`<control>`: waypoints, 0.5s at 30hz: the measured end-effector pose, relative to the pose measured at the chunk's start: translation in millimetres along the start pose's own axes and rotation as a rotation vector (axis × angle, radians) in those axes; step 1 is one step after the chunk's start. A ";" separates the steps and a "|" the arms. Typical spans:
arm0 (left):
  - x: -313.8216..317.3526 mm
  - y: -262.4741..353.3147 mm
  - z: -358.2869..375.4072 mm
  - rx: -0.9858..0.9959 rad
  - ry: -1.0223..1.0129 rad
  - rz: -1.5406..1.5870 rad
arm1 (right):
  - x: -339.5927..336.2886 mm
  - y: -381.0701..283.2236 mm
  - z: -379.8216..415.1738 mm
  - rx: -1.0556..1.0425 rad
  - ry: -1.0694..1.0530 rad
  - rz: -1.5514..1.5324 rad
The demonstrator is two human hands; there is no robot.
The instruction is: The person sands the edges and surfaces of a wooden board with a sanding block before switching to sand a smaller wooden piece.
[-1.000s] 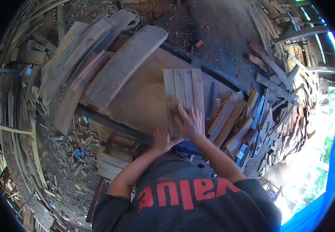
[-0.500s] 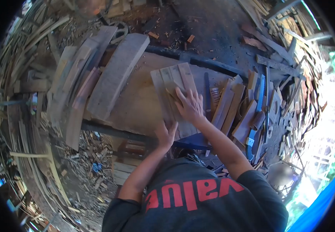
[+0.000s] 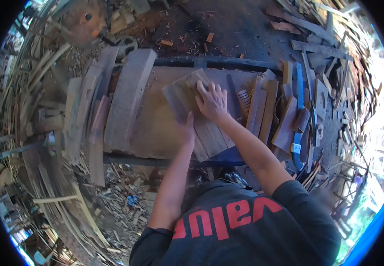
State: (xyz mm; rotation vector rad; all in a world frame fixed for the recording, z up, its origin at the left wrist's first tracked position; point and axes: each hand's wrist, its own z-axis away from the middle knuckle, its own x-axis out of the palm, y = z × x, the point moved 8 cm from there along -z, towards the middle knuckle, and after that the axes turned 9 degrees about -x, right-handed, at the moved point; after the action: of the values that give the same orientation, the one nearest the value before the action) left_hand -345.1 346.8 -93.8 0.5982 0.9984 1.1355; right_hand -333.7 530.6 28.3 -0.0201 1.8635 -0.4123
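Note:
A flat wooden panel (image 3: 207, 142) with lengthwise lines like joined strips lies tilted on the workbench (image 3: 156, 119). At the panel's left edge my left hand (image 3: 186, 131) grips it, thumb up along the side; its other fingers are blurred and partly hidden. My right hand (image 3: 213, 104) rests on the upper face with its fingers apart and bent. Near those fingertips is a yellowish blur that I cannot make out. To the right of the panel lie several wooden pieces (image 3: 269, 108) and a handsaw with a blue blade (image 3: 300, 84).
A thick plank (image 3: 128, 102) lies across the bench's left part, with several narrower boards (image 3: 85, 102) beyond it. Wood scraps (image 3: 125, 199) cover the floor. Long offcuts (image 3: 61, 213) are heaped at left, and more wood (image 3: 307, 26) is piled at upper right.
The panel has turned, its far end swinging left. My right hand has moved up and left along it, fingers more bent. My left hand has shifted up along the edge. The camera view has shifted.

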 end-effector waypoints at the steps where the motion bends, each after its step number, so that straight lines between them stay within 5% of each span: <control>1: 3.1 4.1 -9.2 0.019 -0.022 -0.007 | -7.3 -0.5 21.0 -0.005 -0.021 0.015; 3: 1.9 -6.2 -35.8 -0.141 0.053 0.027 | -21.2 -5.2 74.2 -0.016 -0.060 0.030; 7: 8.5 13.1 -34.5 0.003 0.119 0.084 | -20.1 -9.0 86.1 0.006 -0.162 0.032; 10: 3.8 12.2 -30.2 -0.095 0.205 -0.213 | 2.6 -0.6 3.6 0.019 -0.059 -0.022; 15: 0.6 15.0 -31.1 -0.014 0.185 -0.117 | 19.6 2.4 -59.7 0.018 -0.012 -0.101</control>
State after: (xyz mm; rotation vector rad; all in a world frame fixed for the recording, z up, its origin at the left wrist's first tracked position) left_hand -379.4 349.8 -96.0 0.4225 1.1673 1.1067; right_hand -395.0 544.7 25.6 -0.1049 1.8519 -0.4972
